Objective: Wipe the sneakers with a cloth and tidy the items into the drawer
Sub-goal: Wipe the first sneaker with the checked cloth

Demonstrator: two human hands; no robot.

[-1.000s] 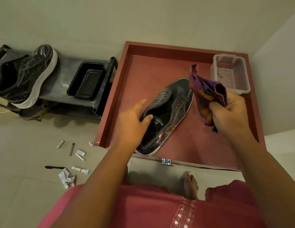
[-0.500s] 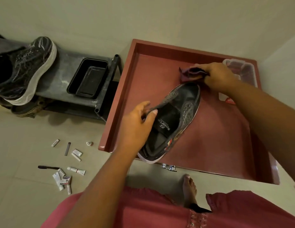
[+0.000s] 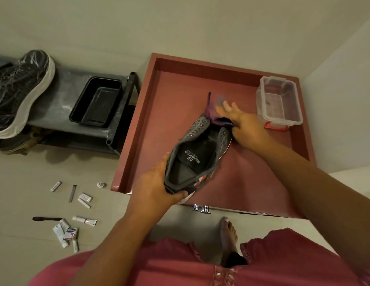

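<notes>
Room: pale tiled floor [image 3: 25, 168] meeting a plain wall, seen from above; a red drawer [image 3: 136, 129] stands pulled open across the middle.
Nearest: the person's pink garment and one bare foot [image 3: 228, 236] just short of the drawer front, close enough to work over the drawer without leaning.
Floor clutter: small tubes [image 3: 84, 221], sachets and a dark stick lie scattered on the floor left of the drawer, not yet tidied; likely the items meant for the drawer.
Left hand [image 3: 157, 186]: closed around the heel of the dark sneaker [image 3: 197, 153], thumb underneath and fingers on the collar, apparently bracing it so the toe can take pressure.
Sneaker: held above the open drawer, opening turned up, toe pointing away from the person.
Right hand [image 3: 245, 125]: fingers spread, pressing the purple cloth [image 3: 213, 112] onto the toe; the spread probably covers more surface in each stroke.
Clear box [image 3: 280, 102]: inside the drawer at its far right corner, well clear of the wiping.
Shelf [image 3: 62, 104]: left of the drawer, carrying a black tray [image 3: 96, 102] and a second, plastic-wrapped sneaker [image 3: 19, 89].
Stage: wiping under way, by my judgement; tidying not begun.
</notes>
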